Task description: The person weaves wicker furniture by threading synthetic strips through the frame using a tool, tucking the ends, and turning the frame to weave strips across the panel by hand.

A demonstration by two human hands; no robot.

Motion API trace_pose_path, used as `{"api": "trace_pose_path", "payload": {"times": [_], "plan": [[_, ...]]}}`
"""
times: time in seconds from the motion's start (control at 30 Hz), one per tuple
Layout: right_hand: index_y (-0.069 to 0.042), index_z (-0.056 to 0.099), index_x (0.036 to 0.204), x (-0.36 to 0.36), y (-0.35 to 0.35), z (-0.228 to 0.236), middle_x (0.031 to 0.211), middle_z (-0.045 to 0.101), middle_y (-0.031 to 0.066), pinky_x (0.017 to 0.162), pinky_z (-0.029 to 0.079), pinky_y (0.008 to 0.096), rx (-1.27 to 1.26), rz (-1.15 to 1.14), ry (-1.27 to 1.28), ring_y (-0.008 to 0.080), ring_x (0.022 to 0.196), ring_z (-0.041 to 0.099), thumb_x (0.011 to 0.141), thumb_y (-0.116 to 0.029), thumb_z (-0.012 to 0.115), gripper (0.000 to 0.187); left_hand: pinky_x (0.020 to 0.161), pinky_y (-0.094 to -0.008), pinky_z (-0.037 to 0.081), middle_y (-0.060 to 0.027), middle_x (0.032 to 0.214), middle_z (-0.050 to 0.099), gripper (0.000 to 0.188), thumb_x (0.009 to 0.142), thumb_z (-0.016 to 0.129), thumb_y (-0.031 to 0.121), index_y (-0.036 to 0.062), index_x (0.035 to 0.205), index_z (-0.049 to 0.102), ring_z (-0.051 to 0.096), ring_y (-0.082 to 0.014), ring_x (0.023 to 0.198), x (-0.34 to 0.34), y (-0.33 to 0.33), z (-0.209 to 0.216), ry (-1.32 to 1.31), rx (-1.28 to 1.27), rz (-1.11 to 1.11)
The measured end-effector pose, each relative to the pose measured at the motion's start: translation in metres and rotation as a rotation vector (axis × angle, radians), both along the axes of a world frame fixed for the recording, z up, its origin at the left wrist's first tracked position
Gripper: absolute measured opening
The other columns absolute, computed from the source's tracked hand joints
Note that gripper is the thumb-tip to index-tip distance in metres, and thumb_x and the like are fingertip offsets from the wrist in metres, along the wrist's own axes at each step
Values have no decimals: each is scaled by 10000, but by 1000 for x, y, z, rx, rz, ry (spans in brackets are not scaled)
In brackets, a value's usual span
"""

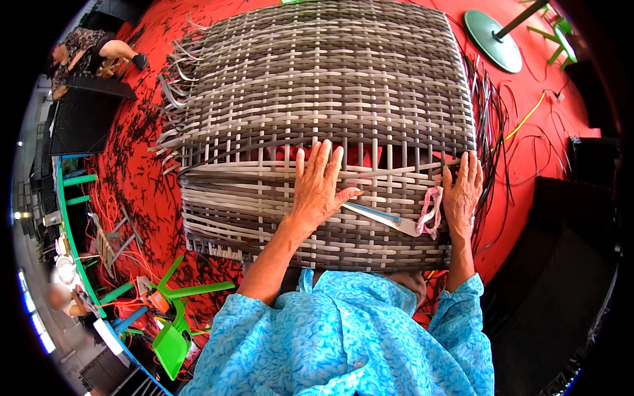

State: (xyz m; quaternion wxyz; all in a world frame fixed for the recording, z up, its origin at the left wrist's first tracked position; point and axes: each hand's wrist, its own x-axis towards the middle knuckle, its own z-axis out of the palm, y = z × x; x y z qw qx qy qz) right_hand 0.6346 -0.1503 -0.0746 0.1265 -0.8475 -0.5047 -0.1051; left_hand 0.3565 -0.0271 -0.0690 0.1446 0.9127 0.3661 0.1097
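A large panel of woven grey and brown flat strips (317,86) lies in front of me, with loose strip ends fringing its left side. My left hand (317,188) rests on it, fingers stretched, just below a gap in the weave where red shows through. At the panel's right edge my right hand (463,195) lies with fingers extended and thumb apart, beside the ends of some strips. Between the hands lies a flat, slim tool (383,219), pale and blue, tilted across the weave. A looped pink cord (430,212) is at its right end.
Red floor (132,165) scattered with dark strip scraps surrounds the panel. Long dark strips (489,125) trail along its right. A round green pedestal base (492,41) stands far right, a bright green stool (173,346) lower left. Another person (82,56) sits far left.
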Motion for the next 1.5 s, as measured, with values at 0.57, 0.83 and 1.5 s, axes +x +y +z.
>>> {"api": "trace_pose_path", "payload": {"times": [0.57, 0.83, 1.5], "plan": [[10, 424, 1248, -19, -6, 5, 1299, 411, 188, 994, 304, 413, -19, 50, -25, 348, 1191, 373, 850, -263, 557, 501, 900, -406, 369, -74, 1082, 544, 217, 814, 587, 170, 71, 1007, 591, 497, -234, 1046, -77, 40, 11, -233, 214, 208], [9, 425, 1247, -23, -6, 3, 1296, 411, 194, 986, 311, 420, -14, 84, -25, 354, 1184, 376, 842, -255, 566, 503, 815, -378, 362, -30, 968, 550, 216, 727, 601, 94, 111, 943, 594, 496, -212, 972, -138, 90, 5, 32, 377, 262], [-57, 534, 1132, -243, 81, 65, 1116, 544, 145, 817, 469, 381, 107, 803, 748, 326, 981, 550, 785, -74, 611, 356, 855, -388, 447, -112, 1090, 556, 241, 855, 491, 14, 74, 1068, 585, 527, -289, 1006, -434, 60, 106, -28, 698, 928]]}}
